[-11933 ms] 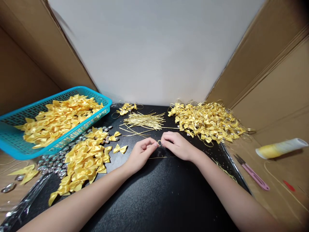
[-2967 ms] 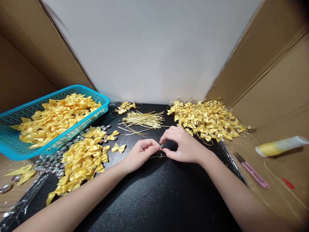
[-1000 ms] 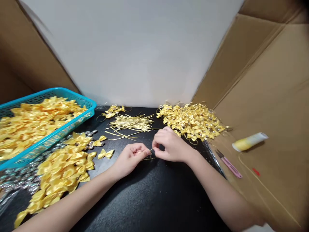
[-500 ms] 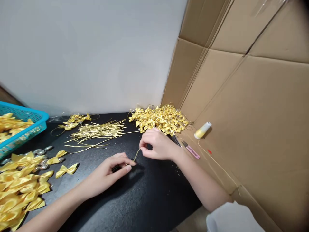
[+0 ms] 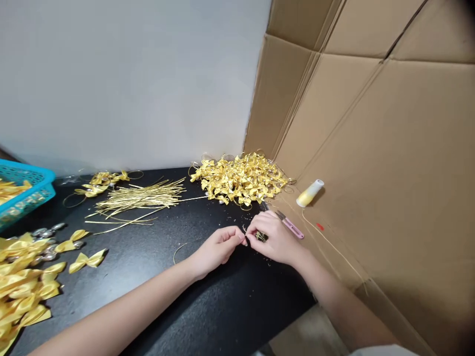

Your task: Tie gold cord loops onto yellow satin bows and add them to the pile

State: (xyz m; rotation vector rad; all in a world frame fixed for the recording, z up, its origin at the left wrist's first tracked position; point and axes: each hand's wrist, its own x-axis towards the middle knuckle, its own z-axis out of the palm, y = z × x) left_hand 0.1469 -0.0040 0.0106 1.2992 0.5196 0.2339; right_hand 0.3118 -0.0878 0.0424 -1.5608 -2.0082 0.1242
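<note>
My left hand (image 5: 221, 248) is closed in a pinch over the black table, its fingertips meeting those of my right hand (image 5: 273, 238). The right fingers are pinched too. Both hold a gold cord, whose ends between the fingertips are almost wholly hidden. A thin curved stretch of gold cord (image 5: 175, 253) shows behind my left wrist. Under my right palm lie small gold clippings (image 5: 261, 237). Pink-handled thread snips (image 5: 294, 228) rest just beyond my right hand. A bundle of cut gold cords (image 5: 143, 196) lies to the left, farther back.
A heap of yellow bows with gold loops (image 5: 241, 178) sits at the back. Loose yellow bows (image 5: 22, 287) spread at the left, below a blue basket (image 5: 27, 200). A thread spool (image 5: 309, 193) stands on cardboard (image 5: 389, 163) at the right. A white wall (image 5: 129, 84) rises behind.
Both hands have moved to the right, and their fingertips have come together. The cord stretched between them before is now mostly hidden. The view has shifted slightly to the right.
</note>
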